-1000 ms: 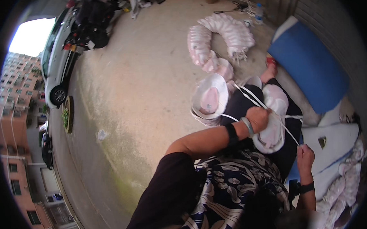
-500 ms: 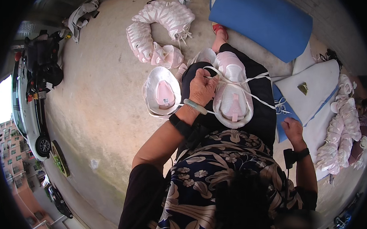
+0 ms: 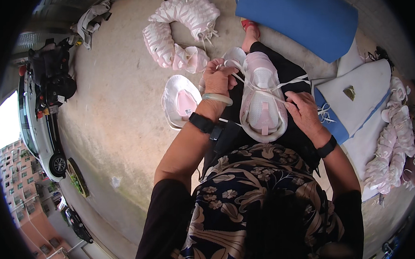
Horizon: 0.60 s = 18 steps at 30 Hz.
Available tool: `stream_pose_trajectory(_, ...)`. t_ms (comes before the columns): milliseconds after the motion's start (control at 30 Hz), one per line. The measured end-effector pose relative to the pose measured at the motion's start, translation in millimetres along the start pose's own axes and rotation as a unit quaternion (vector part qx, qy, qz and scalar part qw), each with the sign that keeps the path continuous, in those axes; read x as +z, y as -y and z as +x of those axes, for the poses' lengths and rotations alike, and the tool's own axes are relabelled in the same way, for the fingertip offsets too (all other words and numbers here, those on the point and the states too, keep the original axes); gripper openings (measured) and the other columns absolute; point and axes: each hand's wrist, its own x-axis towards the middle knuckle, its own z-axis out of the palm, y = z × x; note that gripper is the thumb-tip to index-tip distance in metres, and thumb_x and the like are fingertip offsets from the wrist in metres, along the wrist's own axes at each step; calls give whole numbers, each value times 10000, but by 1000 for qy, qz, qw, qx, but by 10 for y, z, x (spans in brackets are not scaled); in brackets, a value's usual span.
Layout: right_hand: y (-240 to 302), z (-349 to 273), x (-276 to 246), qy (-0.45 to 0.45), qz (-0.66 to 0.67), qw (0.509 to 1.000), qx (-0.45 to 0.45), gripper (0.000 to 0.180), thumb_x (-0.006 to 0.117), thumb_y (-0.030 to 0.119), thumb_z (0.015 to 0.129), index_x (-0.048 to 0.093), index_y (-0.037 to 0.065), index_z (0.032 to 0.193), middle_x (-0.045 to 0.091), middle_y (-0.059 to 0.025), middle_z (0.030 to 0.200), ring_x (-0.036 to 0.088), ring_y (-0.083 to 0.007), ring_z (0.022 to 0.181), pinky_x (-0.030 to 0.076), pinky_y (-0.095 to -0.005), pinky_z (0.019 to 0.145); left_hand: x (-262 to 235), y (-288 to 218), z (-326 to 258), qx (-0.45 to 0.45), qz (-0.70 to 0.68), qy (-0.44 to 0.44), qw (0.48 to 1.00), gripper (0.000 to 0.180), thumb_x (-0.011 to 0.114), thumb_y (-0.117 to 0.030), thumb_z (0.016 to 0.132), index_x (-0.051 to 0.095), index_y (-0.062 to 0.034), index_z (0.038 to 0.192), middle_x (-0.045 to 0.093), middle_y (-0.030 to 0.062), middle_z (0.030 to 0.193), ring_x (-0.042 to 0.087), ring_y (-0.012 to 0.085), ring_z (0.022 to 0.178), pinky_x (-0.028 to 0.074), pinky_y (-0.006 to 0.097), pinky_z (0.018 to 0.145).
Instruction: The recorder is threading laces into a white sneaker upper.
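Observation:
Across my lap lies a pink and white shoe upper (image 3: 265, 106), its padded heel opening toward me. White shoelaces (image 3: 257, 88) cross over its tongue. To the left of the upper, my left hand (image 3: 218, 78) is closed on a shoelace, which loops over to the eyelets. At the upper's right edge, my right hand (image 3: 305, 112) pinches another stretch of lace between thumb and finger. A further lace end lies over my right thigh. Left of my knee, a second pink and white upper (image 3: 181, 100) sits on the floor, its opening facing up.
A curved row of nested uppers (image 3: 180, 26) lies on the concrete floor ahead. At the far right is another pile of uppers (image 3: 389, 144). A blue mat (image 3: 300, 19) stands ahead right, near a white sheet (image 3: 349, 95) and a small bundle of laces (image 3: 326, 113).
My right hand has come from the right side to the upper and taken hold of a lace. My left hand has moved slightly up and left with its lace.

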Motion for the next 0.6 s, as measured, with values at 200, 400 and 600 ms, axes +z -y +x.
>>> stream_pose_trajectory(200, 2, 32, 17, -22, 22, 999, 17, 168, 583, 118, 787, 572, 38, 934, 583, -90, 768, 557, -278, 736, 422, -372, 725, -147, -491, -116, -11, 56, 134, 989, 319, 541, 26, 762, 499, -2, 1077, 591, 74, 645, 445, 91, 400, 305, 204, 367)
stream_pose_trajectory(400, 159, 99, -85, -26, 126, 990, 51, 66, 573, 70, 786, 559, 23, 831, 556, -127, 734, 556, -318, 667, 447, -350, 586, -313, -555, -120, -6, 420, 234, 877, 99, 578, -102, 838, 628, -29, 881, 533, -13, 595, 423, 34, 466, 307, 184, 399)
stream_pose_trajectory(600, 268, -10, -154, -28, 127, 989, 65, 51, 573, 55, 790, 543, 15, 794, 545, -121, 698, 547, -305, 617, 431, -346, 545, -352, -464, -18, -128, 113, 276, 946, 258, 521, -254, 896, 601, -18, 830, 492, -5, 600, 417, 78, 471, 293, 211, 418)
